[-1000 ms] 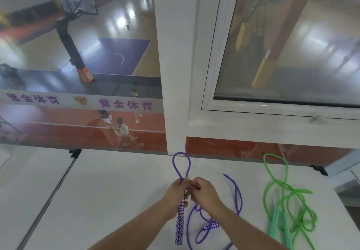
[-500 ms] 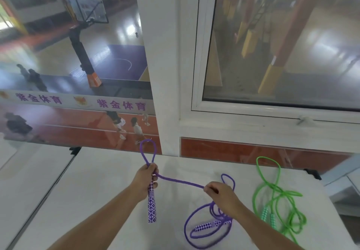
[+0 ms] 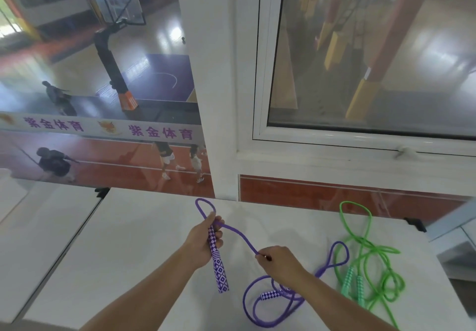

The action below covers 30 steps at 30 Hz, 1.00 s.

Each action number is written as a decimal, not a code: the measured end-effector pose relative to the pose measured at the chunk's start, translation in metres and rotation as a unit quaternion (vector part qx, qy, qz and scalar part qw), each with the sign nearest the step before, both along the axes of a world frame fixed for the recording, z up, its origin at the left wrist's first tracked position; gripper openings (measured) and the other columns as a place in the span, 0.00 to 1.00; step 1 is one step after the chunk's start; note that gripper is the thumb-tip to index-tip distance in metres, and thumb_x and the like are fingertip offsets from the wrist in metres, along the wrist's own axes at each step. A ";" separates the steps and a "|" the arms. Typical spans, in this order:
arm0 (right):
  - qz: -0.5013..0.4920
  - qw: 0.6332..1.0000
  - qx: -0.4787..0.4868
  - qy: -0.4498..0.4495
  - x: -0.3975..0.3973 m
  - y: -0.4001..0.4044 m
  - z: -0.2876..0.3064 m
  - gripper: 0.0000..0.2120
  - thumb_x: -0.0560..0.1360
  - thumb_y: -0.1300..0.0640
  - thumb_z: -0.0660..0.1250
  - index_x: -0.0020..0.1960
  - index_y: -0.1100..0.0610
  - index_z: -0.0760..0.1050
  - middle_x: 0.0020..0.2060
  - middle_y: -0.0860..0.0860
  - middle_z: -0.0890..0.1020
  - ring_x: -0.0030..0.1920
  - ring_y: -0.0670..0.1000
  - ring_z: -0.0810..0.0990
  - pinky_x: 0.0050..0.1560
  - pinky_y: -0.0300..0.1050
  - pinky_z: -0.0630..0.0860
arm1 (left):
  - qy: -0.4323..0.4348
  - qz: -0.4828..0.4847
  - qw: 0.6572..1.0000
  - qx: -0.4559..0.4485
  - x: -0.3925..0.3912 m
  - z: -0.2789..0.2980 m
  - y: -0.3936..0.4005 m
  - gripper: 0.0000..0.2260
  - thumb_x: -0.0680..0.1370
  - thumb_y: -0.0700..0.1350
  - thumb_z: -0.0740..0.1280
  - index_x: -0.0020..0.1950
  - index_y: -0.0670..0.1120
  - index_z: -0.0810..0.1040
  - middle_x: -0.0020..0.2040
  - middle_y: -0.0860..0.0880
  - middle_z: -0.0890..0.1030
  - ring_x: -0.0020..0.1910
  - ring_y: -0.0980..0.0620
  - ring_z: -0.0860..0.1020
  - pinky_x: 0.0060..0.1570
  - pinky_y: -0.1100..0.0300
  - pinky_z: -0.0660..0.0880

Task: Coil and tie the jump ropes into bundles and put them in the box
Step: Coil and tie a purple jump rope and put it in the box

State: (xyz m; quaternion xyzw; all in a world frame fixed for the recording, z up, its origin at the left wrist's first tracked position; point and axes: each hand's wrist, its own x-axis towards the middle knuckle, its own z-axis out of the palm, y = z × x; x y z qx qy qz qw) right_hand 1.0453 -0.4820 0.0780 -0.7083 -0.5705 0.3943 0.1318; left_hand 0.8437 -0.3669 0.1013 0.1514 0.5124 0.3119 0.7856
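Observation:
A purple jump rope (image 3: pixel 240 235) lies partly on the white table (image 3: pixel 134 243). My left hand (image 3: pixel 203 240) grips its upper purple-and-white checkered handle together with a small loop of cord that sticks up above my fist. My right hand (image 3: pixel 278 261) pinches the cord a little to the right and lower; the cord runs slack between both hands. The rope's second handle (image 3: pixel 273 295) and loose coils lie on the table under my right forearm. A green jump rope (image 3: pixel 365 256) lies tangled at the right. No box is in view.
The table's far edge meets a white window frame (image 3: pixel 224 129) and glass overlooking a sports hall. A second white table (image 3: pixel 38 230) stands to the left across a narrow gap. Another surface shows past the table's right edge (image 3: pixel 438 261).
My hands, together a second ago, drew apart, pulling out a length of purple cord. Since half a second ago my right hand has come nearer the left, and the cord between them has slackened.

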 end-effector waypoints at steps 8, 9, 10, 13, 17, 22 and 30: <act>0.071 0.997 -0.018 -0.012 -0.014 0.002 0.005 0.19 0.82 0.47 0.58 0.35 0.53 0.72 0.29 0.48 0.74 0.28 0.45 0.68 0.34 0.39 0.65 | -0.021 -0.021 1.000 -0.004 0.011 0.002 -0.010 0.10 0.82 0.41 0.63 0.46 0.39 0.81 0.45 0.42 0.84 0.30 0.51 0.73 0.25 0.59 0.71; 0.069 0.997 -0.020 -0.009 -0.015 0.003 0.004 0.19 0.82 0.46 0.59 0.36 0.54 0.74 0.29 0.48 0.75 0.28 0.45 0.68 0.34 0.39 0.65 | -0.025 -0.016 1.000 -0.006 0.012 0.003 -0.010 0.09 0.82 0.40 0.63 0.46 0.39 0.80 0.42 0.43 0.84 0.31 0.51 0.74 0.25 0.59 0.70; 0.066 0.998 -0.022 -0.004 -0.015 0.003 0.003 0.19 0.82 0.46 0.59 0.39 0.55 0.76 0.30 0.49 0.75 0.28 0.45 0.68 0.34 0.39 0.65 | -0.026 -0.011 1.000 -0.007 0.012 0.003 -0.009 0.08 0.82 0.40 0.62 0.46 0.40 0.78 0.39 0.44 0.82 0.30 0.51 0.73 0.25 0.59 0.70; 0.066 0.997 -0.032 0.003 -0.015 0.001 0.003 0.17 0.82 0.46 0.59 0.46 0.55 0.81 0.32 0.47 0.77 0.29 0.45 0.71 0.34 0.40 0.67 | 0.010 -0.009 1.000 0.000 0.009 -0.001 -0.005 0.05 0.83 0.41 0.62 0.49 0.42 0.75 0.34 0.46 0.76 0.32 0.50 0.73 0.27 0.58 0.69; 0.067 0.997 -0.021 -0.009 -0.013 0.003 0.006 0.14 0.83 0.47 0.59 0.44 0.49 0.78 0.32 0.45 0.77 0.29 0.44 0.72 0.33 0.38 0.68 | 0.009 -0.041 0.999 0.014 0.008 -0.008 -0.006 0.07 0.84 0.43 0.62 0.52 0.40 0.77 0.37 0.44 0.78 0.38 0.47 0.80 0.30 0.57 0.73; 0.071 0.997 -0.026 -0.006 -0.012 0.007 0.006 0.15 0.82 0.47 0.59 0.44 0.51 0.79 0.31 0.46 0.77 0.29 0.45 0.71 0.34 0.39 0.67 | -0.054 -0.040 0.998 -0.003 0.011 -0.009 -0.008 0.05 0.83 0.40 0.61 0.55 0.40 0.76 0.40 0.44 0.78 0.35 0.49 0.78 0.28 0.59 0.73; 0.058 0.996 0.043 0.044 -0.007 0.016 0.006 0.11 0.82 0.51 0.62 0.48 0.54 0.81 0.42 0.47 0.82 0.41 0.46 0.78 0.45 0.40 0.74 | 0.196 -0.279 0.929 0.141 0.011 -0.022 -0.006 0.12 0.84 0.50 0.59 0.47 0.43 0.72 0.33 0.49 0.72 0.30 0.52 0.71 0.28 0.59 0.66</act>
